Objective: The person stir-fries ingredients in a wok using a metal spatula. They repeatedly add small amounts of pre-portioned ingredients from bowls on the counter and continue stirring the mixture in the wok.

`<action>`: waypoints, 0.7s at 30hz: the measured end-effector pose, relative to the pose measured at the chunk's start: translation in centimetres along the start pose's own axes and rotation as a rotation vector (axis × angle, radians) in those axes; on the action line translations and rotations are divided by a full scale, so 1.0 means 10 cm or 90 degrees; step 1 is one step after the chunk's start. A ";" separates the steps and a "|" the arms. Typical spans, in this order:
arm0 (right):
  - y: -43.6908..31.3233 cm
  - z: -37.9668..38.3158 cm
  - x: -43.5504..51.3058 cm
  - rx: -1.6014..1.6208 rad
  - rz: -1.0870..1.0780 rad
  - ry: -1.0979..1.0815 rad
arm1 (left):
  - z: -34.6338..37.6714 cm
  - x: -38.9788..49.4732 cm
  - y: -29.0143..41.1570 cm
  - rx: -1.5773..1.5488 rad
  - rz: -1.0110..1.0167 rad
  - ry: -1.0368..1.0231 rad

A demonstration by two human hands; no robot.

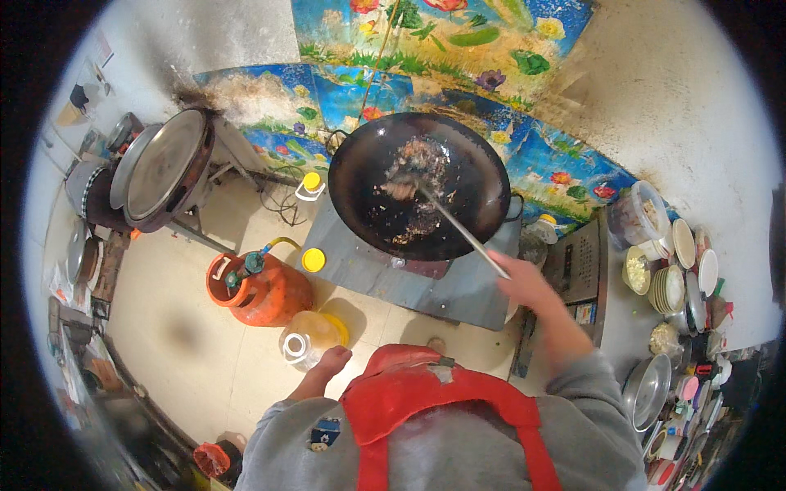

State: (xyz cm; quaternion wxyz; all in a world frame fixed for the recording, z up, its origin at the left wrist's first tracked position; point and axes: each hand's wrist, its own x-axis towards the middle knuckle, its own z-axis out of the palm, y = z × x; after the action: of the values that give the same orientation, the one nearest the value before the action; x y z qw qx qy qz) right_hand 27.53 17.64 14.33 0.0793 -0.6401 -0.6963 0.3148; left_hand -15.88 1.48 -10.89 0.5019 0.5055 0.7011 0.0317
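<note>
A large black two-handled wok (362, 215) stands on a burner on a grey table (405, 294). My right hand (522, 279) grips the metal handle of a long cooking utensil (460, 230), whose head rests among browned food bits (420, 156) in the wok. What kind of head it has is hard to tell. My left hand (328, 365) is beside a clear plastic jug of yellowish oil (312, 337), low at the centre left. Its fingers are mostly hidden, so whether it holds the jug is unclear. A yellow cap (314, 260) lies on the table's left corner.
An orange gas cylinder (276, 297) with a hose stands on the floor left of the table. Large metal lids (166, 166) lean at the far left. On the right counter (620, 307) are a plastic tub (638, 215), stacked plates (666, 289) and a metal bowl (646, 393).
</note>
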 end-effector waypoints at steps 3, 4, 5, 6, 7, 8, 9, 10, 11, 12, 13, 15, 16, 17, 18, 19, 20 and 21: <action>0.00 -0.66 -0.75 -0.163 -0.107 -0.032 | -0.05 0.00 -0.04 -0.006 0.005 -0.004; -0.03 -0.79 -0.96 -0.224 -0.089 -0.066 | -0.06 0.00 -0.09 0.017 0.001 -0.011; -0.04 -0.86 -1.06 -0.222 -0.093 -0.078 | -0.07 0.00 -0.15 0.040 -0.004 -0.014; -0.02 -0.91 -1.13 -0.228 -0.104 -0.079 | -0.08 0.01 -0.21 0.064 -0.007 -0.019; 0.00 -0.87 -1.14 -0.233 -0.115 -0.090 | -0.08 0.02 -0.27 0.120 0.018 -0.042; 0.03 -0.77 -1.06 -0.256 -0.083 -0.047 | -0.08 0.03 -0.32 0.175 0.045 -0.067; 0.07 -0.61 -0.87 -0.282 -0.059 -0.015 | -0.06 0.04 -0.35 0.229 0.072 -0.089; 0.14 -0.46 -0.63 -0.307 -0.048 0.030 | -0.05 0.06 -0.36 0.198 0.044 -0.086; 0.22 -0.32 -0.42 -0.234 -0.017 0.036 | -0.03 0.06 -0.35 0.166 0.015 -0.082; 0.28 -0.15 -0.22 -0.151 -0.031 0.082 | -0.03 0.07 -0.32 0.138 -0.023 -0.085; 0.29 0.10 0.01 -0.072 -0.051 0.141 | -0.03 0.09 -0.26 0.140 0.006 -0.075; 0.27 0.43 0.24 0.029 -0.099 0.221 | -0.05 0.09 -0.14 0.158 0.044 -0.082; 0.23 0.48 0.31 0.039 -0.095 0.213 | -0.05 0.08 -0.07 0.115 0.043 -0.073; 0.17 0.50 0.26 0.042 -0.059 0.172 | -0.05 0.06 -0.01 0.073 0.039 -0.063; 0.12 0.42 0.14 0.055 0.007 0.111 | -0.07 0.04 0.04 0.033 0.027 -0.060; 0.09 0.23 -0.01 0.121 -0.019 0.054 | -0.08 0.03 0.08 0.026 0.039 -0.035; 0.09 -0.02 -0.20 0.182 0.011 0.000 | -0.10 0.01 0.09 0.020 0.044 -0.018; 0.08 -0.25 -0.45 0.114 -0.027 -0.013 | -0.10 0.01 0.09 0.003 0.057 0.004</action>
State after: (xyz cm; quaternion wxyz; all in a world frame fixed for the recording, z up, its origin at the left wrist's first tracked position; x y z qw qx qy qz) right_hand 30.24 14.22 17.16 0.1355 -0.6125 -0.6795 0.3805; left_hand -16.03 2.43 -9.96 0.4968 0.5373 0.6794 0.0542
